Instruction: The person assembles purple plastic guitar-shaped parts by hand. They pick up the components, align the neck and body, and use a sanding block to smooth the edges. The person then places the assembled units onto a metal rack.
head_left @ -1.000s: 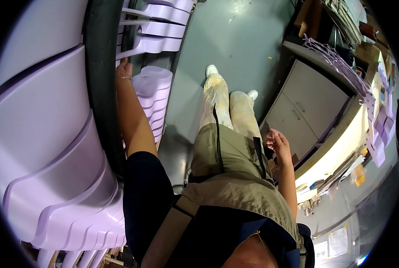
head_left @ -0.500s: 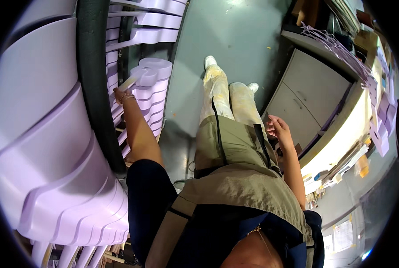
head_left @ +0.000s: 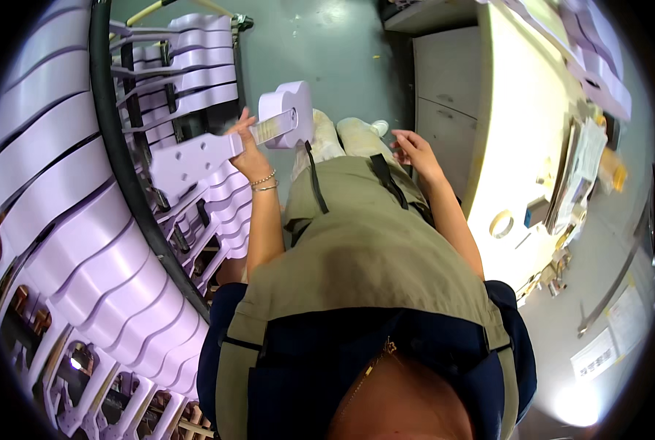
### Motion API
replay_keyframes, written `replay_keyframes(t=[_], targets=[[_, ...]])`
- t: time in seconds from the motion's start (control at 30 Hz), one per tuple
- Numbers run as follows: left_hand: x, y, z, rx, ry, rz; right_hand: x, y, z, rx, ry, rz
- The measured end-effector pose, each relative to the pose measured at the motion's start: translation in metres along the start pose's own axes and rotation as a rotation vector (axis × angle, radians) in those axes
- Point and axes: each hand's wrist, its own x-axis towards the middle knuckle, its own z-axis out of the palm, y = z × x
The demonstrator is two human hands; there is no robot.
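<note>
The left hand (head_left: 248, 150) of the person is closed around the neck of a light purple guitar (head_left: 269, 129), close to its head. The guitar is in the air beside the rack (head_left: 126, 176), where more purple guitars (head_left: 203, 77) stand in rows; its body appears in front of the trousers (head_left: 353, 136). The right hand (head_left: 415, 152) is loosely open, fingers a little bent, near the left edge of the pale surface (head_left: 514, 95), which carries a tape roll (head_left: 492, 226).
</note>
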Motion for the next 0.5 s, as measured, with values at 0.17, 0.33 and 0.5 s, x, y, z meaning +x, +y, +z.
replay_keyframes(t=[0.17,0.33,0.5], targets=[[0.015,0.155,0.032,-0.609,-0.221,0.165,-0.034,-0.018,-0.044,0.034,0.097,-0.174],[0.038,0.254,0.011,-1.108,-0.317,-0.002,-0.036,-0.020,-0.092,0.228,0.282,-0.499],[0.035,0.297,0.036,-1.285,-0.450,-0.271,-0.088,-0.050,-0.119,0.767,0.210,-0.527]])
